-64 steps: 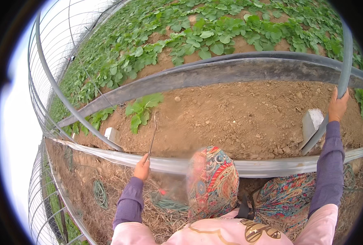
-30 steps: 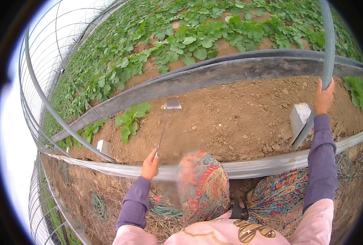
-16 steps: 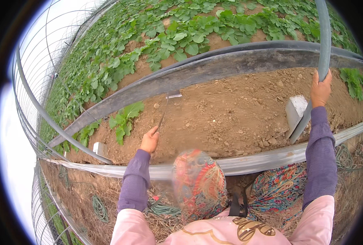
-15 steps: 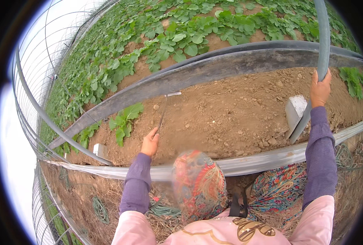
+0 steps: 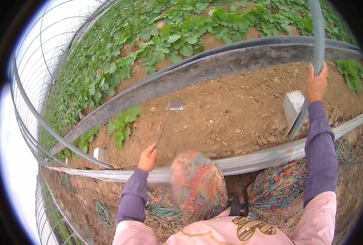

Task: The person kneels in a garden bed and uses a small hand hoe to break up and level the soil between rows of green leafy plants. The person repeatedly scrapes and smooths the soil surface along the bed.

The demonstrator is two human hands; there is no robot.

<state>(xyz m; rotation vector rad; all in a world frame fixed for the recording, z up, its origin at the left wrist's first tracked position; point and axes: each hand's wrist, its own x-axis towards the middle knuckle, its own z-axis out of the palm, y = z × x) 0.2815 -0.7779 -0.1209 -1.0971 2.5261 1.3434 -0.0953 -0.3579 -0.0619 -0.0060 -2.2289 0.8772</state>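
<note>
1. Head view: a long-handled hoe (image 5: 168, 118) is gripped at its near end by the left hand (image 5: 147, 158), fingers wrapped tight round the handle. Compared with half a second ago, its blade has been brought nearer and now rests on the bare brown soil bed (image 5: 230, 114), right of a small green plant (image 5: 122, 124).
2. The grey hoop pipe (image 5: 317, 36) at the far right is still clasped by the right hand (image 5: 317, 83), fingers closed around it; judged as bracing while soil is raked.
</note>
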